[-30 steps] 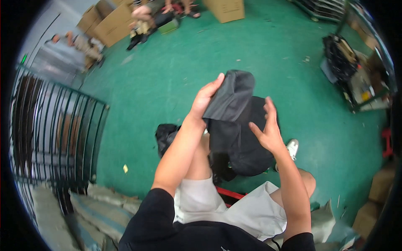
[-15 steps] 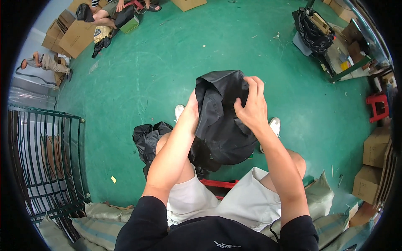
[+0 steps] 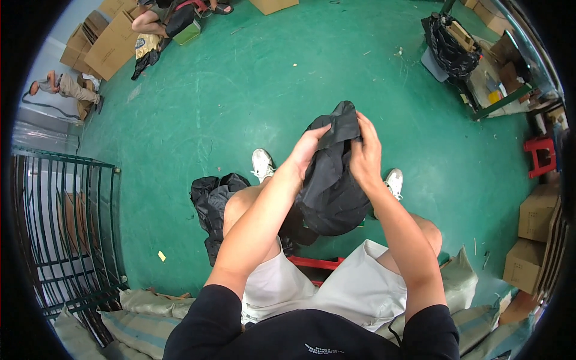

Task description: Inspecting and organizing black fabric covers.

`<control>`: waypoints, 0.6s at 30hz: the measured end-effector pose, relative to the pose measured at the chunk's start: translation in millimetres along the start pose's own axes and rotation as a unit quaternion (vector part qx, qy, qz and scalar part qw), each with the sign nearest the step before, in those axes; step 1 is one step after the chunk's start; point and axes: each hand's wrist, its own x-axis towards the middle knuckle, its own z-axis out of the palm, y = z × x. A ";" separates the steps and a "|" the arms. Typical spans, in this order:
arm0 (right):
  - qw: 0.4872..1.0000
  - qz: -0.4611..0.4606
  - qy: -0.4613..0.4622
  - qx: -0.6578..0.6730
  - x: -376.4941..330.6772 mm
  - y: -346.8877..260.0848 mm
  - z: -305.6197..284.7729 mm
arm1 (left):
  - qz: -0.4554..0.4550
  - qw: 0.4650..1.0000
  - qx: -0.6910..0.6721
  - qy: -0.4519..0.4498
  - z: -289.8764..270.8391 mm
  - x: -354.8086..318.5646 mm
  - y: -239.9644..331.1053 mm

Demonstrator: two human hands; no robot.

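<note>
A black fabric piece (image 3: 333, 192), like a soft bag or cover, hangs bunched between my knees; its exact kind does not show. My left hand (image 3: 308, 149) is closed on its left side, thumb lying over the top fold. From the right, my right hand (image 3: 366, 156) grips the upper edge, its fingertips partly hidden by the cloth. The upper end stands up in a narrow fold between both hands, and the lower part droops over more black material. Another heap of crumpled black fabric (image 3: 213, 201) lies beside my left leg.
A red stool (image 3: 315, 263) shows between my thighs. Stuffed woven sacks (image 3: 141, 324) lie behind me, with a green metal rack (image 3: 66, 222) at left. Cardboard boxes (image 3: 528, 264) and a red stool (image 3: 540, 156) stand at right. Two people sit or stand at far left.
My left hand has moved up and right, closer to my right hand. The fabric's upper part, spread wide before, is now gathered into a narrow fold.
</note>
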 end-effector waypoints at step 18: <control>0.815 0.449 0.004 0.366 33.6 9.2 -70.9 | 0.227 0.724 0.652 0.002 -4.9 -15.8 16.6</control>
